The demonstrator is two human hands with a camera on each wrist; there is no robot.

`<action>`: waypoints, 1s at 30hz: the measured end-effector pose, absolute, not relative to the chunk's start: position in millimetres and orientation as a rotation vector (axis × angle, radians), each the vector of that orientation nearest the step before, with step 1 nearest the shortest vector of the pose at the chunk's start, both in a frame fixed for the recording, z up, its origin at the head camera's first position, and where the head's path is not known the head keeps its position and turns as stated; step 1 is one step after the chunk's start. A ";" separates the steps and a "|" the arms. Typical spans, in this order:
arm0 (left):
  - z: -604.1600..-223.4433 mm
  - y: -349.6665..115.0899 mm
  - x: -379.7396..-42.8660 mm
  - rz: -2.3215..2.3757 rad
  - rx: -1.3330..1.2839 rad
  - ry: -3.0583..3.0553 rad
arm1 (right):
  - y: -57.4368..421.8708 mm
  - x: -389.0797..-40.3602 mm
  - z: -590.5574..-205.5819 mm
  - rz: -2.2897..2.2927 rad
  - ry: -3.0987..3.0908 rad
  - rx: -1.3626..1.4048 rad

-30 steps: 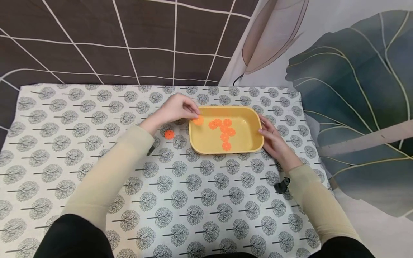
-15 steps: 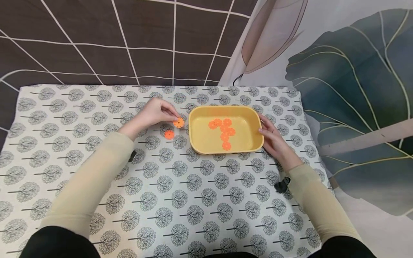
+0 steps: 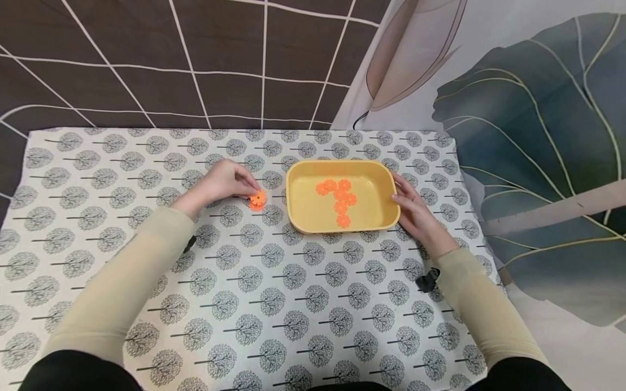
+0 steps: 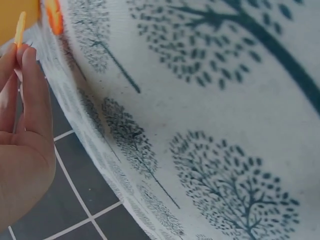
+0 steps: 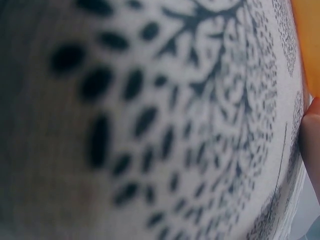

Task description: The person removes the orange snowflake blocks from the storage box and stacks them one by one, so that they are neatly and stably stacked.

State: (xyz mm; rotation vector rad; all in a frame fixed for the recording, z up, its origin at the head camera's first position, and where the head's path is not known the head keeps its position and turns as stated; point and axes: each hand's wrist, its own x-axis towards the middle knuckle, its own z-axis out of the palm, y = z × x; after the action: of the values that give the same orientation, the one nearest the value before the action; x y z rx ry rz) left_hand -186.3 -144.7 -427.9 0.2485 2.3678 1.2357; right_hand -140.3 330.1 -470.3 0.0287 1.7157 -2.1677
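Between thumb and fingertips my left hand [image 3: 226, 181] pinches a thin orange flower-shaped disc [image 3: 257, 195], which appears edge-on in the left wrist view. Right beneath it in the head view, a second orange disc [image 3: 256, 207] lies on the cloth, partly covered by the held one. Whether the two touch I cannot tell. To their right stands a yellow plastic basin [image 3: 310, 217] with several orange flower-shaped discs [image 3: 340, 207] scattered on its floor. My right hand [image 3: 414, 210] grips the basin's right end, thumb at the rim; its other fingers are partly hidden behind the wall.
A white tablecloth [image 3: 293, 326] printed with grey trees covers the table. Behind the far edge hangs a dark cloth [image 3: 225, 92] with white grid lines. A leaf-patterned curtain [image 3: 538, 163] hangs along the right side.
My left hand has carried its orange disc from the basin's left rim leftward and down, to over the disc on the cloth. The right hand and basin stay in place.
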 end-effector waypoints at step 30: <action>-444.7 -146.1 -184.4 1.092 0.298 2.428 | 329.7 -139.3 -468.8 -2.191 1.704 0.007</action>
State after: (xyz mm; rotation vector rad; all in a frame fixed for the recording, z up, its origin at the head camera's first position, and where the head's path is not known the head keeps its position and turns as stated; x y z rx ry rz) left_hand -184.4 -146.1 -444.7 0.2981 2.4276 1.0924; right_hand -139.3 329.7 -468.8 0.0075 1.7043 -2.1913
